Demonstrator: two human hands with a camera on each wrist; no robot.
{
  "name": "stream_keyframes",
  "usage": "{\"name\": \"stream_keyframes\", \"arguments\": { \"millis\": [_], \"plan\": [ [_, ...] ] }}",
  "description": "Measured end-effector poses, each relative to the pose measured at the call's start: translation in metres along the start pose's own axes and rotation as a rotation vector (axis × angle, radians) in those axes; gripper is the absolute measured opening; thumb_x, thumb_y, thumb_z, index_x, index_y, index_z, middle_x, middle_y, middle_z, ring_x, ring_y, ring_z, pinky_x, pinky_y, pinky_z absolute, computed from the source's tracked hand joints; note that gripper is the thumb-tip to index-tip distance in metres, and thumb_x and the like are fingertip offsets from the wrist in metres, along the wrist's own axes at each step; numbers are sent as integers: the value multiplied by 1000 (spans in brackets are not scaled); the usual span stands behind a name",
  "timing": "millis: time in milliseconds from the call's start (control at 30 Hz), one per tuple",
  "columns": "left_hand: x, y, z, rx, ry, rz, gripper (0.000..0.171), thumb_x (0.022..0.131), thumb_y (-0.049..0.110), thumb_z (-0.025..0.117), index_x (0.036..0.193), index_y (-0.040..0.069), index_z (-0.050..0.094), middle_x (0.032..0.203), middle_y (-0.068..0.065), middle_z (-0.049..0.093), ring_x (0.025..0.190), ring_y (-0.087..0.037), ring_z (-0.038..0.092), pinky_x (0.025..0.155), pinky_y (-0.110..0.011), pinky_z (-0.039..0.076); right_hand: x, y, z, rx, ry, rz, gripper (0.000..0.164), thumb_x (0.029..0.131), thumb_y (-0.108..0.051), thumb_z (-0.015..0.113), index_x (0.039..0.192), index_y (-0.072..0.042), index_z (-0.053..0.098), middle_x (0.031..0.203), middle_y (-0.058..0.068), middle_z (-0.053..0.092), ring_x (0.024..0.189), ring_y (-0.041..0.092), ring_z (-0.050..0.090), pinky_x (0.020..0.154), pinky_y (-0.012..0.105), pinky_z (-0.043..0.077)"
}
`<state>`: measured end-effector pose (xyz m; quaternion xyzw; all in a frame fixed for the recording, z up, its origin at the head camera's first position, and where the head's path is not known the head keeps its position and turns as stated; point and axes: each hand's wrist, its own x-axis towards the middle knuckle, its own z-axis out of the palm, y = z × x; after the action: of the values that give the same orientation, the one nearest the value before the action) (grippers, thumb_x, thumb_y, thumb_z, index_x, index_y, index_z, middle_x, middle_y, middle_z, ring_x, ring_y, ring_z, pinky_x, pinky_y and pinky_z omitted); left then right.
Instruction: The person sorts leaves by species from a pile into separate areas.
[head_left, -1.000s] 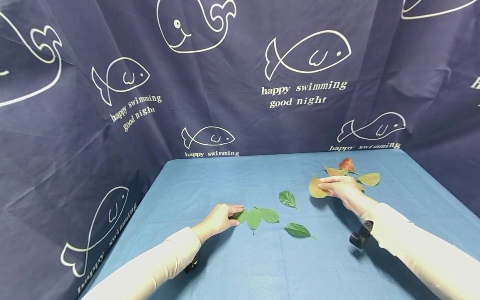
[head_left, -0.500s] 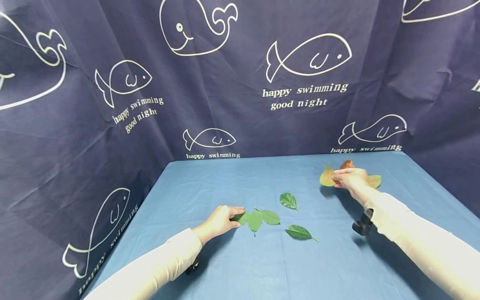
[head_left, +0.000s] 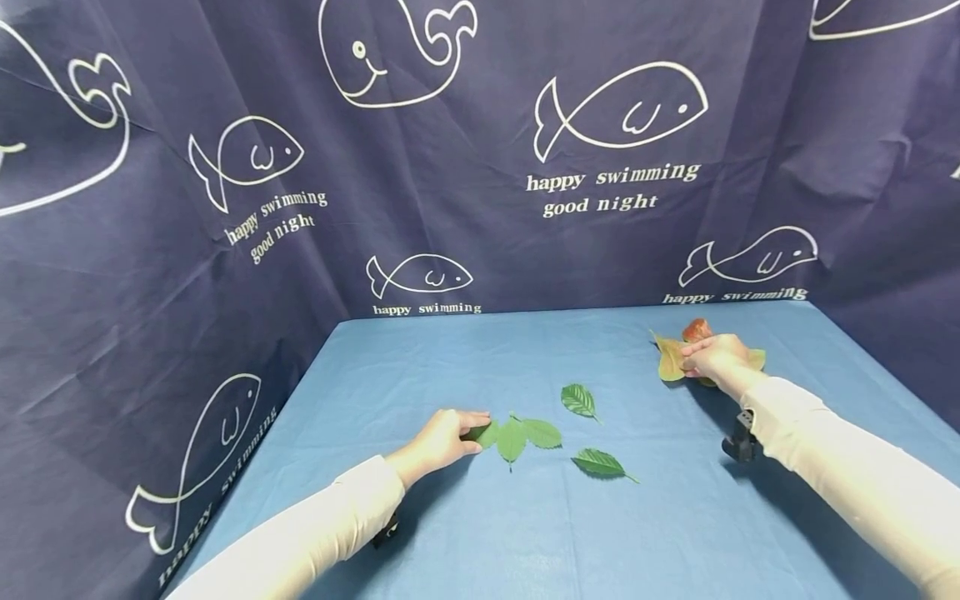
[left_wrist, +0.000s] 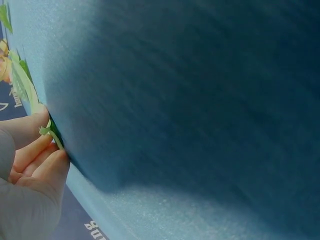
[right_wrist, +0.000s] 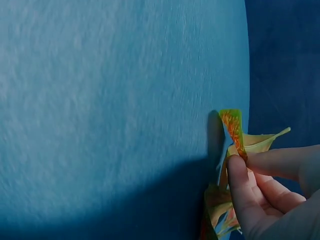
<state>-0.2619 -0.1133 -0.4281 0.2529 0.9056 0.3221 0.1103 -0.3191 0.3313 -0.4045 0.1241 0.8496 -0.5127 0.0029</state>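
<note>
At the right rear of the table, my right hand (head_left: 718, 357) pinches a yellow-brown leaf (head_left: 670, 358) between thumb and fingers. The right wrist view shows that leaf's edge mottled orange and green (right_wrist: 232, 125). A red-brown leaf (head_left: 697, 330) lies just behind the hand, and a yellow-green leaf (head_left: 757, 359) shows partly past its far side. Left of centre, my left hand (head_left: 442, 443) holds the end of a green leaf (head_left: 487, 435), whose stem (left_wrist: 54, 135) shows between thumb and fingers. Two more green leaves, one upright (head_left: 512, 440) and one slanting (head_left: 543, 432), fan out beside it.
Two separate toothed green leaves lie right of the fan, one farther back (head_left: 577, 399) and one nearer (head_left: 597, 462). Blue cloth (head_left: 450, 358) covers the table. Dark curtains (head_left: 480, 192) with white fish drawings rise behind and at the sides.
My right hand has carried the yellow-brown leaf rightward and back, over to the other autumn-coloured leaves, and lowered it there. My left hand has stayed at the green leaf.
</note>
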Motion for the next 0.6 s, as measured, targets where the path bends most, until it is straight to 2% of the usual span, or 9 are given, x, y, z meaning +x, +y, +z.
{"name": "stream_keyframes", "arguments": {
  "millis": [100,300,467,600],
  "plan": [
    [0,-1,0,3,4,10,50,87,4,70,135,2,57,143,-13,52,130,-32,51,105,-43,48,3,1,-4,-22,4,17,43,77,8,66,117,20,58,70,-8,67,56,1,64,63,25,62],
    [1,-2,-1,34,8,16,50,87,5,70,135,2,57,143,-12,52,128,-31,53,104,-42,49,8,1,-7,16,22,63,45,76,8,68,118,19,58,61,-10,64,52,1,64,58,25,61],
    [1,-1,-1,44,12,6,50,87,6,70,136,3,56,144,-11,52,129,-30,53,104,-41,49,5,3,-9,-4,45,36,42,80,5,65,118,20,58,59,-14,62,53,-1,63,59,22,60],
    [0,-1,0,33,11,10,50,87,5,70,135,2,57,143,-12,52,128,-30,53,104,-41,49,0,2,-14,-139,96,9,41,79,-4,67,115,14,63,58,-12,67,55,-7,56,58,13,52]
  ]
}}
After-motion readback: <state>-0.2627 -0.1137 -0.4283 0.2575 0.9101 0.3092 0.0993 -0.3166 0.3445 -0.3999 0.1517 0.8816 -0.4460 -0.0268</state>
